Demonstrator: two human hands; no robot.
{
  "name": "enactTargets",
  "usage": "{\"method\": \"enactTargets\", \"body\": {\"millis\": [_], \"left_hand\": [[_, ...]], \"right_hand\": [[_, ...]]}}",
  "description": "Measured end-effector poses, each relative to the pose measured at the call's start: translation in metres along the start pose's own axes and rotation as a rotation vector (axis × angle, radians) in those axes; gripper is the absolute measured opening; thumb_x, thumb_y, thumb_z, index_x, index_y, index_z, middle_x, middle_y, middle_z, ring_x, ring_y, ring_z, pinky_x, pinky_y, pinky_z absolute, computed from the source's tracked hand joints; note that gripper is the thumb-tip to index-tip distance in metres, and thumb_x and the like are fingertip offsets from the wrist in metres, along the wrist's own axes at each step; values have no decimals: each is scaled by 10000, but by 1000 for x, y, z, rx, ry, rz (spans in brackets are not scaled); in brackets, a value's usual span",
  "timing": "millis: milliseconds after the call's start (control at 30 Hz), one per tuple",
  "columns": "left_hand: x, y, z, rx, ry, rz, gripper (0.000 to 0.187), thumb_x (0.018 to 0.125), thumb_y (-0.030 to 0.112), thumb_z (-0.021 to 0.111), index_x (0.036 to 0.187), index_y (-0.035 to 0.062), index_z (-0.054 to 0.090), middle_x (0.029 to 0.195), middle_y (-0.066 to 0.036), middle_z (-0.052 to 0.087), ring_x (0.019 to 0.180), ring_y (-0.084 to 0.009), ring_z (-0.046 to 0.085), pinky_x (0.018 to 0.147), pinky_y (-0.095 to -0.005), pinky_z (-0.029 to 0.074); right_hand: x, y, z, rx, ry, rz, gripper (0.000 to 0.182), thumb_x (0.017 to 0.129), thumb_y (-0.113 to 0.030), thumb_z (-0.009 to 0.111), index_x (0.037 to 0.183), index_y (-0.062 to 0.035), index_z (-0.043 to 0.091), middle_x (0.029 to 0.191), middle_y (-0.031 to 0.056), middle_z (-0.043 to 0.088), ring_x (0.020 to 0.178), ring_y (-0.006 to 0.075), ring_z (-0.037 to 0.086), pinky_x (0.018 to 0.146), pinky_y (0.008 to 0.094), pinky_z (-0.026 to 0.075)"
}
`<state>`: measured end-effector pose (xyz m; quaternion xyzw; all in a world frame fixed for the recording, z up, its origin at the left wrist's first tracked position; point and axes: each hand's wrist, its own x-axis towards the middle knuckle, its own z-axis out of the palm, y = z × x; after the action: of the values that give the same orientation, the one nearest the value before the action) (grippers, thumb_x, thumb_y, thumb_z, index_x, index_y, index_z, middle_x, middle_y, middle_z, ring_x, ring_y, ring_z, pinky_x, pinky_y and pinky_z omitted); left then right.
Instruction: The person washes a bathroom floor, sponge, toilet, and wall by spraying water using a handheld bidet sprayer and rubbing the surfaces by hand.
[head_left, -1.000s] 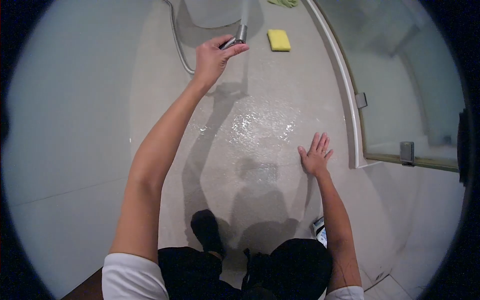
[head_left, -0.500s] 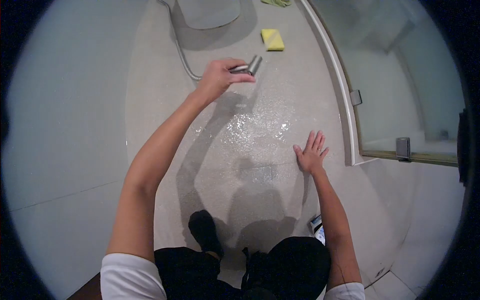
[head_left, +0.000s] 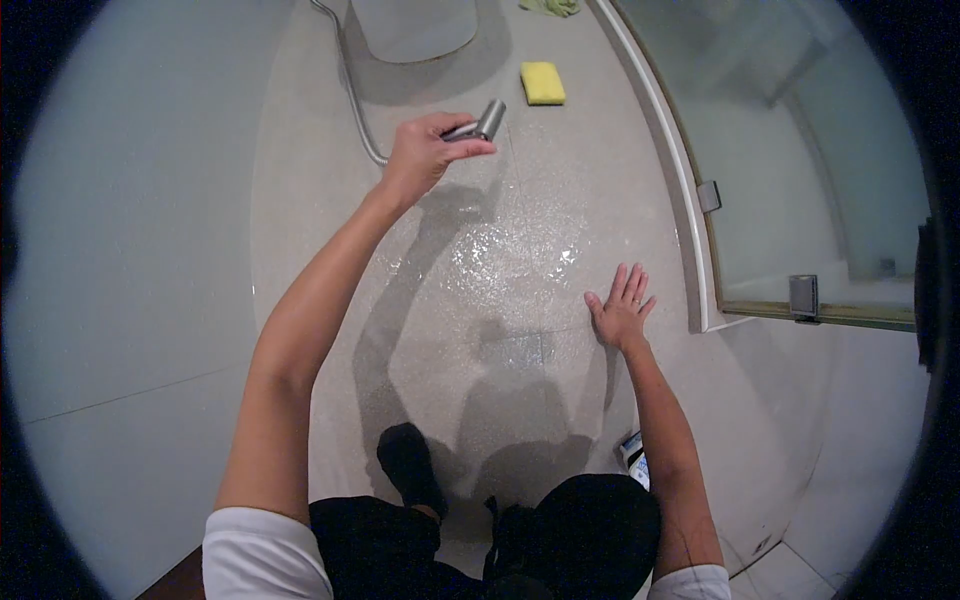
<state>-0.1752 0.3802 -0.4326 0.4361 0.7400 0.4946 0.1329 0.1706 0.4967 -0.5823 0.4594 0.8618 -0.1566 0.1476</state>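
Note:
My left hand (head_left: 418, 155) is closed around a silver bidet sprayer (head_left: 489, 120), its head tilted up and to the right. From the grip a metal hose (head_left: 352, 95) curves away to the top left. Wet patches glisten on the tiled floor (head_left: 450, 340) below the sprayer. Flat against that floor, fingers spread, rests my right hand (head_left: 621, 308), holding nothing; a ring shows on one finger. A yellow sponge (head_left: 543, 84) lies beyond the sprayer, to its right.
A white toilet base (head_left: 418, 30) stands at the top. A green cloth (head_left: 551, 6) lies near the white curb (head_left: 672, 140) of a glass shower enclosure (head_left: 800, 180). A partly hidden package (head_left: 634, 456) sits beside my right forearm. My black-socked foot (head_left: 408, 462) is below.
My left hand and the sprayer have shifted slightly left and up. The right hand stays planted on the floor.

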Motion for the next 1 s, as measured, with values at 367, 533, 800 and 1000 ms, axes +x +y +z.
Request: {"method": "enactTargets", "body": {"millis": [367,533,800,1000], "left_hand": [[-31,-53,-18,355,-472,-45,549,598,506,771,902,52,706,790,-106,670,722,-238,628,672,-341,481],[-47,-86,-55,422,-422,-161,601,571,575,748,904,77,702,791,-110,661,755,-278,629,690,-373,477],[-70,-130,-140,812,-755,-315,602,556,541,767,907,56,700,804,-107,687,784,-299,651,694,-384,492],[-112,-134,-197,1209,-838,-360,553,442,450,839,866,120,708,799,-69,674,858,-253,622,872,-356,390]], "right_hand": [[0,1,2,8,22,-5,892,871,-622,365,1457,-49,13,1510,208,-88,1395,360,-109,1031,657,-32],[0,0,3,-21,18,-4,895,870,-614,381,1456,-46,13,1511,203,-85,1396,357,-103,1037,651,-22],[2,-2,1,-50,-10,36,885,874,-596,393,1458,-53,11,1514,190,-93,1399,345,-103,1045,641,-16],[4,6,10,-71,31,-12,866,883,-594,391,1461,-81,1,1520,165,-90,1401,341,-92,1038,652,6]]}}
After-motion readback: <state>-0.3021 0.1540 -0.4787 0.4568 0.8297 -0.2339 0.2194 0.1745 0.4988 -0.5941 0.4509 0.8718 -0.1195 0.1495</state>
